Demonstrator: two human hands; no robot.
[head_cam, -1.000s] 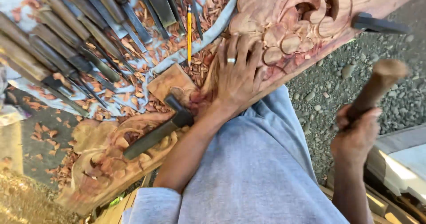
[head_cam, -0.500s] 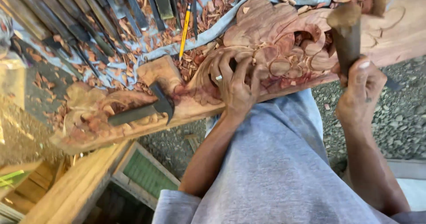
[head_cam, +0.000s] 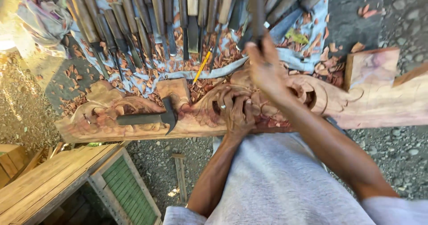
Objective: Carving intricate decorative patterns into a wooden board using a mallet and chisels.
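A long carved reddish wood plank (head_cam: 383, 102) lies across the ground in front of me. My left hand (head_cam: 234, 111), a ring on one finger, is curled down on the carving near its middle; whether a tool is under the fingers I cannot tell. My right hand (head_cam: 267, 67) is raised above it, gripping the handle of a dark wooden mallet (head_cam: 256, 11) that points up and away. A black hammer (head_cam: 149, 117) rests on the plank to the left of my left hand. A yellow pencil (head_cam: 201, 67) lies just beyond the plank.
Many wooden-handled chisels (head_cam: 151, 22) lie in a row on a blue cloth (head_cam: 294, 55) littered with wood chips. A crumpled rag (head_cam: 40, 22) sits at far left. A wooden crate with green mesh (head_cam: 122, 191) stands at lower left. Gravel (head_cam: 401, 149) covers the ground.
The view has swung so the plank lies level. My right hand has brought the mallet from the right side up over the carving. My left hand stays on the wood.
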